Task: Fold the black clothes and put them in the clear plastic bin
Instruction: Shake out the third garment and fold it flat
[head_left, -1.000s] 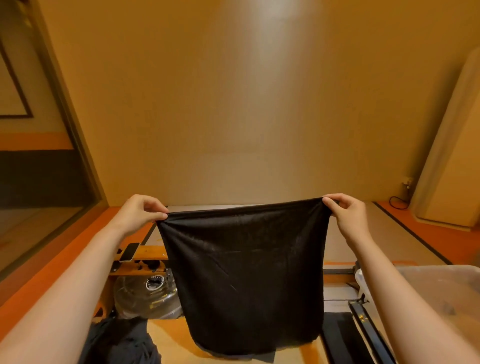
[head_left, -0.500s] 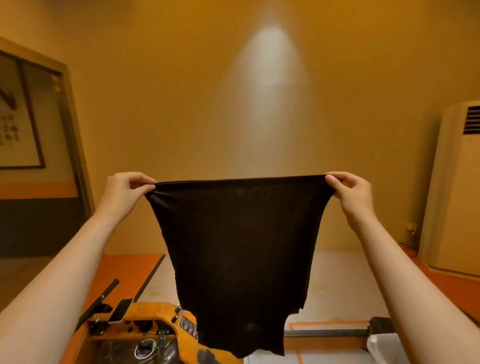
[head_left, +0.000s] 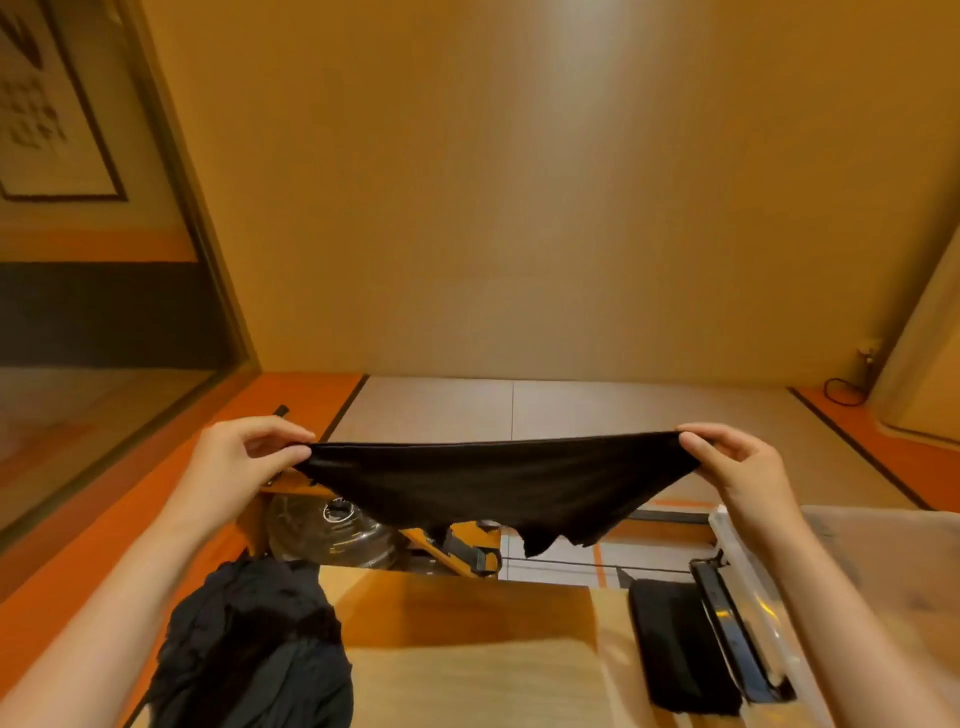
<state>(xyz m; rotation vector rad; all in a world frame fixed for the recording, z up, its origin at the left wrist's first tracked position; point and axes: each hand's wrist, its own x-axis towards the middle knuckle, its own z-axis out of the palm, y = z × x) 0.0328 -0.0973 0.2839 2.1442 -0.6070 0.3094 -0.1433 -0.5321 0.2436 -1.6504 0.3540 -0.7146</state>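
Both arms reach out front, forearms rising from the lower corners, wrists about level. Left grip (head_left: 244, 460), at 9 o'clock of the black garment (head_left: 498, 483), pinches its top-left corner between thumb and curled fingertips. Right grip (head_left: 740, 467), at 3 o'clock, pinches the top-right corner the same way. Garment is stretched taut between them at frame centre, top edge level, ragged lower edge hanging free above the bench (head_left: 467, 618). Black clothes pile (head_left: 254, 649) on bench at 7 o'clock. Folded black piece (head_left: 670, 649) at 5 o'clock, just beside the clear plastic bin (head_left: 878, 561) at 4 o'clock.
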